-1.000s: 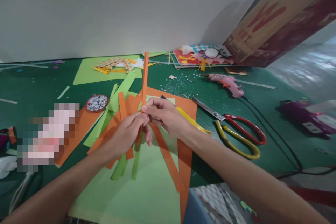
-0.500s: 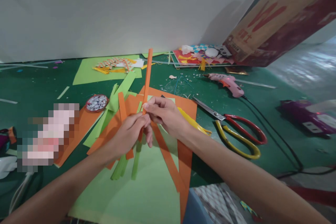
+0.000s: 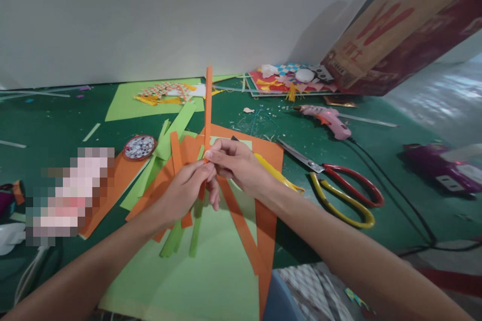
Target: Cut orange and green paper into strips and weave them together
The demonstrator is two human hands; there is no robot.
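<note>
Both hands meet at the middle of the view around a narrow orange paper strip (image 3: 208, 105), which points away from me. My left hand (image 3: 194, 178) pinches the strip near its lower part, fingers curled. Just above and to the right, my right hand (image 3: 237, 165) grips the same strip between thumb and fingers. The fingers hide part of the strip. Below the hands lie light green sheets (image 3: 188, 286) over an orange sheet (image 3: 269, 241). Loose green strips (image 3: 173, 241) and another orange strip (image 3: 241, 230) rest on them.
Scissors (image 3: 316, 166) with red and yellow handles lie at the right. Beyond them is a pink glue gun (image 3: 327, 119) with a black cord. A round dish (image 3: 139, 147) of small pieces stands left. A paper bag (image 3: 376, 35) leans at the back right.
The orange strip's far end has tilted slightly to the left, now standing almost straight up in the view. Both hands keep their grip in nearly the same place.
</note>
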